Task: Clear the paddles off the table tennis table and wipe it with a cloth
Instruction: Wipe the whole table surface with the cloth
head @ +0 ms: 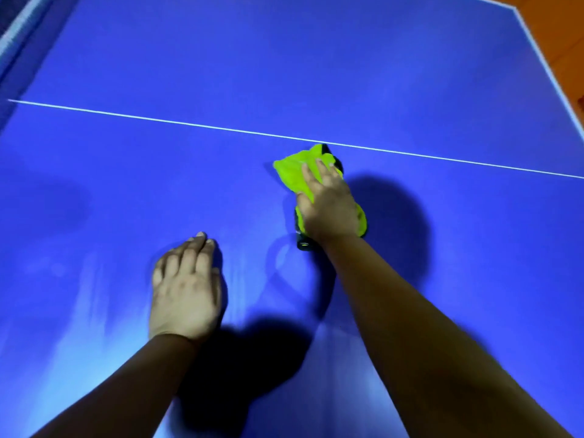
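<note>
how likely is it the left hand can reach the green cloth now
Probably yes: the left hand rests on the table near the cloth, which the right hand presses down, and only bare surface lies between them.

There is only one view. The camera sits on the person's head and looks forward and steeply down onto the blue surface (pixel 379 74). It is near to it: both forearms enter from the bottom edge, and the left hand (pixel 186 289) and the right hand (pixel 328 203) lie around the middle of the picture. The lens is wide, so a large part of the surface fits in. The white line (pixel 158 120) runs slanted across the frame, lower at the right. The far right corner of the surface shows at the top right, with a strip of orange floor (pixel 556 33) beyond it.
</note>
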Motion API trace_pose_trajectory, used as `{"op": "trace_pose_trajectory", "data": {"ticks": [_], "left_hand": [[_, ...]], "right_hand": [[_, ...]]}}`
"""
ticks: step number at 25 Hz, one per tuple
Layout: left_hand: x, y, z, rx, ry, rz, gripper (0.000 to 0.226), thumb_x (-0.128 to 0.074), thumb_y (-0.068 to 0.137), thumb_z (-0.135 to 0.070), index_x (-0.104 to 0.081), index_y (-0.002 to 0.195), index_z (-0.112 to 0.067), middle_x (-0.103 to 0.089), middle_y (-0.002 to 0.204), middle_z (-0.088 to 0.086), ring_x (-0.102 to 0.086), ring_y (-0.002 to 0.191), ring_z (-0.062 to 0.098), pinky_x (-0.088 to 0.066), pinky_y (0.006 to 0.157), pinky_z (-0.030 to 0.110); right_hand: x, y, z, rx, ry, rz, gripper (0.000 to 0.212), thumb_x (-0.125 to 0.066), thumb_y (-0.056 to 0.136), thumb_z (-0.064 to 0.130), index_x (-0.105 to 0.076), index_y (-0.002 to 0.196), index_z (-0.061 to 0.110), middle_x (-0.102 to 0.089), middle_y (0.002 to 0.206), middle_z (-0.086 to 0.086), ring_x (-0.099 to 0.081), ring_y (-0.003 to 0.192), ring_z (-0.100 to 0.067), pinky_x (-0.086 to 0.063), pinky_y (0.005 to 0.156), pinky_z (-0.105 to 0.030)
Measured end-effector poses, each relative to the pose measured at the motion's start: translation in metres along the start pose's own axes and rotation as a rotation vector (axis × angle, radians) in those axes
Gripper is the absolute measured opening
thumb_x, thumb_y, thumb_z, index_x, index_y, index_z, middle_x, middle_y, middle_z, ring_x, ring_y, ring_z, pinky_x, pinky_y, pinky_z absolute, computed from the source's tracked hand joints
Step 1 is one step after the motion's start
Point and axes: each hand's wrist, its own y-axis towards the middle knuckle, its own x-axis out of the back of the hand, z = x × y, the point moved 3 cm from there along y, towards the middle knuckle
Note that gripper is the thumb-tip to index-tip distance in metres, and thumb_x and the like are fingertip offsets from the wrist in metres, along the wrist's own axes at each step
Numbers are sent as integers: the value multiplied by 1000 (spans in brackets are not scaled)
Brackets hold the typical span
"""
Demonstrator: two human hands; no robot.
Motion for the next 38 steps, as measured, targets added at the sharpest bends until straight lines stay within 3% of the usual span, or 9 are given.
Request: {"op": "trace_pose_trajectory", "data": {"ticks": [5,8,12,16,19,22,25,31,38], "left_hand": [[4,2,-13,26,-15,1,51,-31,82,-26,-59,117,-1,-55,128,18,-51,107,39,-28,93,45],[3,4,-17,-4,6,-14,50,-32,81,-27,-58,116,-1,-55,128,18,-47,107,37,-27,92,45],[-2,6,-13,-27,15,-30,48,-35,81,-25,-58,116,-1,-55,127,18,-41,110,31,-27,95,44],[-3,1,-11,-13,5,-8,48,-36,83,-26,-59,118,-3,-56,128,15,-40,112,28,-25,98,41],[6,3,1,-68,-116,18,48,-37,83,-28,-60,119,-7,-56,129,11,-43,112,24,-26,98,36],[28,10,45,-128,-208,-14,47,-39,81,-26,-60,120,-10,-57,129,6,-48,112,23,-29,97,34],[52,17,124,-47,-139,-68,49,-40,79,-25,-58,122,-9,-56,129,7,-44,117,26,-29,98,40],[62,5,245,39,-60,-34,40,-46,83,-22,-61,118,-9,-58,128,8,-52,115,29,-30,102,40],[49,4,261,1,-90,-33,40,-51,80,-19,-62,118,-11,-59,125,6,-52,111,26,-33,100,43]], "right_hand": [[51,-17,-142,-273,-29,-66,67,-32,85,46,-44,143,15,-33,153,-14,-27,143,-29,-19,117,-36],[72,-6,-196,-437,-74,-93,66,-33,86,48,-45,143,17,-30,154,-15,-25,141,-33,-19,116,-41],[68,11,-187,-601,-120,-15,57,-33,96,47,-31,149,25,-17,159,-11,-15,144,-32,-11,118,-41],[33,29,-160,-509,-255,26,91,7,73,60,-41,142,23,-20,159,-7,-15,144,-37,-11,117,-45],[10,41,-87,-461,-263,24,86,5,78,55,-41,142,22,-24,157,-9,-17,144,-37,-13,116,-47],[-3,53,11,-440,-191,-36,63,-20,93,50,-34,148,23,-26,156,-14,-21,143,-36,-16,115,-45],[-24,63,106,-311,-152,-135,72,-18,84,51,-43,143,20,-35,150,-19,-32,137,-41,-25,111,-47],[-91,107,293,-131,-107,41,55,-31,99,42,-21,152,30,-10,161,-3,-3,148,-26,-3,119,-41],[-130,148,423,139,-126,152,54,-31,99,44,-23,151,33,-9,161,0,-3,148,-25,-5,119,-43]]}}
